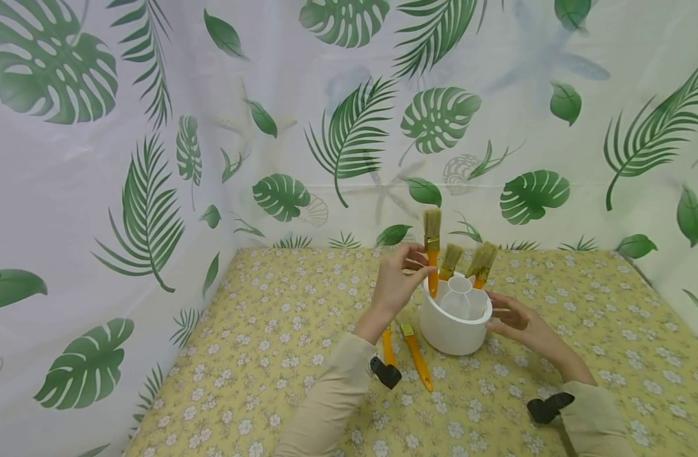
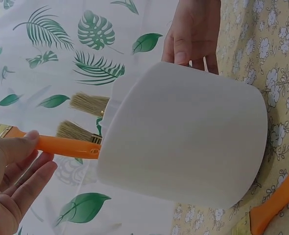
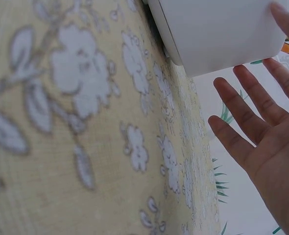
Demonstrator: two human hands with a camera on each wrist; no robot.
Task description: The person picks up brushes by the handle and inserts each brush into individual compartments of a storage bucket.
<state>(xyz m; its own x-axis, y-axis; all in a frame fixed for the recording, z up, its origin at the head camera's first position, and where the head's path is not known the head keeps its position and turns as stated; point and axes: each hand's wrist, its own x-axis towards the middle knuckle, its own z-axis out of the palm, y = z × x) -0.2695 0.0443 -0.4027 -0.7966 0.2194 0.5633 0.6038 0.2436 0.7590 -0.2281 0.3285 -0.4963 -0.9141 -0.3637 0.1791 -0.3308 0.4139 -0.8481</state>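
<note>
My left hand point(image 1: 396, 280) pinches the orange handle of a paintbrush point(image 1: 433, 261) between thumb and fingers. This brush stands bristles up, and its handle end overlaps the near-left rim of a white round organizer point(image 1: 453, 331) with dividers and a central tube. Two more paintbrushes, a left one point(image 1: 452, 259) and a right one point(image 1: 483, 260), stand inside it with bristles upward; their lower handles are hidden. At the organizer's right side is my right hand point(image 1: 520, 322). In the right wrist view its fingers point(image 3: 240, 105) are spread and fairly straight, with the thumb against the white wall.
Two orange-handled paintbrushes, one point(image 1: 419, 360) nearer the organizer and one point(image 1: 388, 346) partly behind my left wrist, lie on the flowered yellow tablecloth point(image 1: 280, 317). A leaf-patterned white curtain point(image 1: 360, 209) rises behind the table and along its left side.
</note>
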